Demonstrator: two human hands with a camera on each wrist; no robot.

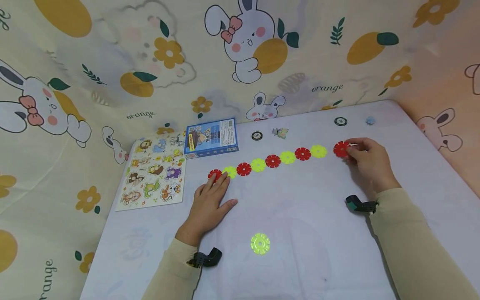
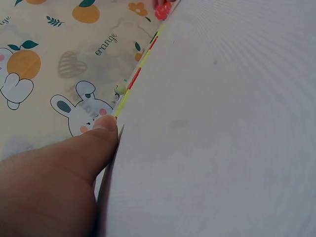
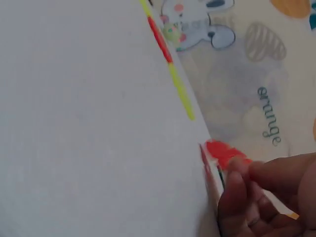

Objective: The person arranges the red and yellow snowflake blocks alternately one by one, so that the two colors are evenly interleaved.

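A row of notched plastic discs, red (image 1: 273, 161) and yellow-green (image 1: 288, 157) by turns, slants across the white table. My right hand (image 1: 371, 162) pinches a red disc (image 1: 341, 149) by its edge, just past the row's right end. In the right wrist view that red disc (image 3: 224, 153) is tilted up from the table between thumb and fingers. My left hand (image 1: 210, 204) lies flat with fingers extended, fingertips on the red disc (image 1: 214, 175) and yellow-green disc (image 1: 230, 172) at the left end. Nearer me lies a single yellow-green disc (image 1: 260, 243).
Behind the row stand a blue box (image 1: 211, 137), two small black rings (image 1: 257, 136), a small greenish figure (image 1: 280, 133) and a light blue piece (image 1: 370, 120). An animal sticker board (image 1: 153, 173) lies at the left. A printed cloth wall (image 1: 240, 96) borders the table's back.
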